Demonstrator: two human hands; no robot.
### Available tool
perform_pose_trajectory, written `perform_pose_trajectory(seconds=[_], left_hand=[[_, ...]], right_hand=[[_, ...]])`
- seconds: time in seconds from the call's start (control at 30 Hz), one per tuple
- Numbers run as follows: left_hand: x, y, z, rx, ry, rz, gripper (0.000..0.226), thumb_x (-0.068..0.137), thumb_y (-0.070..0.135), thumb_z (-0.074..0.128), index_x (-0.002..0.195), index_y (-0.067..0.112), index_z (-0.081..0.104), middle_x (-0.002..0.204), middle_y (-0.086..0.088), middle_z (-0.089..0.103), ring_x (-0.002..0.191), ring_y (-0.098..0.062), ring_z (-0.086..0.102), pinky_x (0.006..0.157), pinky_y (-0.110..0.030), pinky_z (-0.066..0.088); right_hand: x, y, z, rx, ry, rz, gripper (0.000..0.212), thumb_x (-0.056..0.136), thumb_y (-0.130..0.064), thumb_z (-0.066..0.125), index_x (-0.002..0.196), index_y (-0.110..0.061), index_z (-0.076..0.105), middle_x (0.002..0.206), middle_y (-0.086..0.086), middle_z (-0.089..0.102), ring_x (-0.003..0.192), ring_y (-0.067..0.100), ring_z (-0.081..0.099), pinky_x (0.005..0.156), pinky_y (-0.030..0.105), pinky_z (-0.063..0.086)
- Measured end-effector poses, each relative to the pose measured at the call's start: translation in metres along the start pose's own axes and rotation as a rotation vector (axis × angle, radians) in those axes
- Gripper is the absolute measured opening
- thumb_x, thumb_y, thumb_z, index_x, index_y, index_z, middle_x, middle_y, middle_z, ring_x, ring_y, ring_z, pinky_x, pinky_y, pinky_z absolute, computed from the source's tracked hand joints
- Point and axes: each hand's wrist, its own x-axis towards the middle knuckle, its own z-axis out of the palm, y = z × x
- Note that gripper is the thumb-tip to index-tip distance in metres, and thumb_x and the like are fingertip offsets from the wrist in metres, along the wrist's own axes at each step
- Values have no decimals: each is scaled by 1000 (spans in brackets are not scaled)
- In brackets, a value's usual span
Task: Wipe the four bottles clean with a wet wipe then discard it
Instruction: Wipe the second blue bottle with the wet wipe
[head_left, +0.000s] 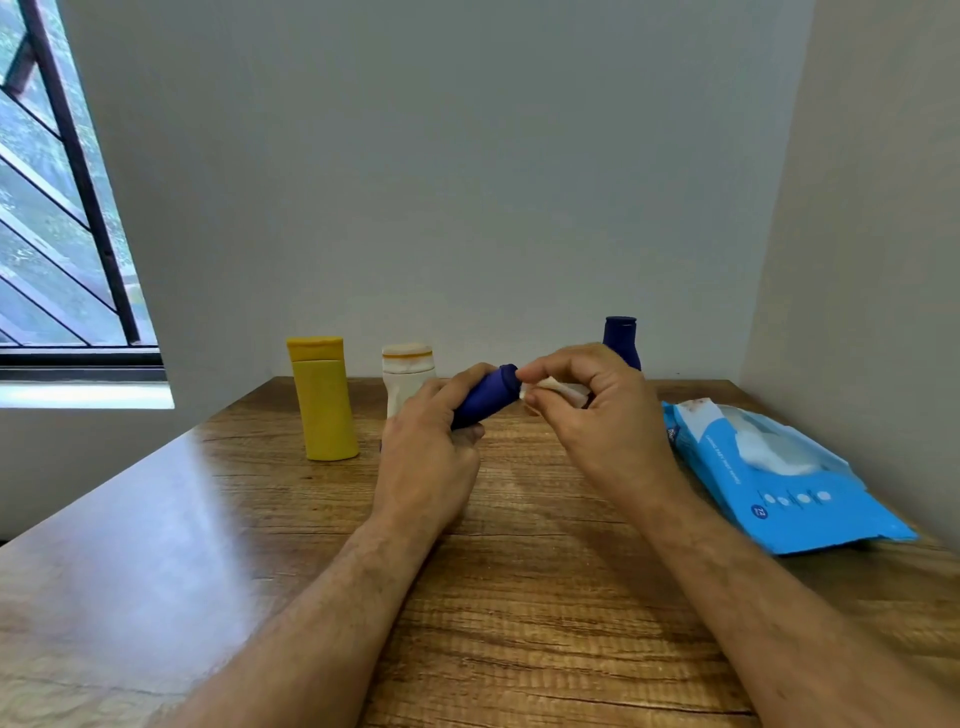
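My left hand (426, 447) grips a small dark blue bottle (485, 397), tilted with its cap pointing up and right. My right hand (597, 410) pinches a crumpled white wet wipe (558, 391) against that cap end. A yellow bottle (322, 397) stands upright at the left of the wooden table (208, 545). A white bottle (406, 371) with a stained cap stands beside it, partly behind my left hand. A second dark blue bottle (622, 338) stands at the back, mostly hidden by my right hand.
A blue pack of wet wipes (779, 478) lies at the right with its flap open and a wipe showing. Walls close the table in at the back and right. A barred window (57, 208) is at the left.
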Motion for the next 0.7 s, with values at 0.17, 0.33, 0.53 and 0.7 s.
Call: perform_pose_trajectory(seconds=[0.17,0.33,0.53,0.7], left_hand=[[-4,7,-4,131,-13,32,65,89,5,67,142,39,52,123,15,58,104,-2,40,105,-30,28],[-1,5,-4,99,36,36,66,86,5,69,142,36,53,121,11,61,111,-15,54,107,-45,40],[-2,8,-1,81,56,10,66,87,6,68,144,36,50,122,12,60,112,-15,55,105,-48,42],[-3,8,-4,198,25,33,66,87,8,68,143,39,51,120,11,61,109,-15,53,106,-43,40]], right_hand=[[-1,-3,-2,83,11,-34,26,86,-10,73,103,-30,69,97,-17,67,95,-4,63,79,10,51],[1,4,0,31,-56,41,32,85,-10,73,101,-36,65,96,-16,67,92,-7,62,73,6,50],[-1,1,2,62,94,15,22,84,-15,75,100,-27,66,95,-13,66,86,-3,63,67,9,51],[0,1,0,94,86,-24,17,85,-16,75,96,-28,70,94,-14,68,89,-2,63,73,8,51]])
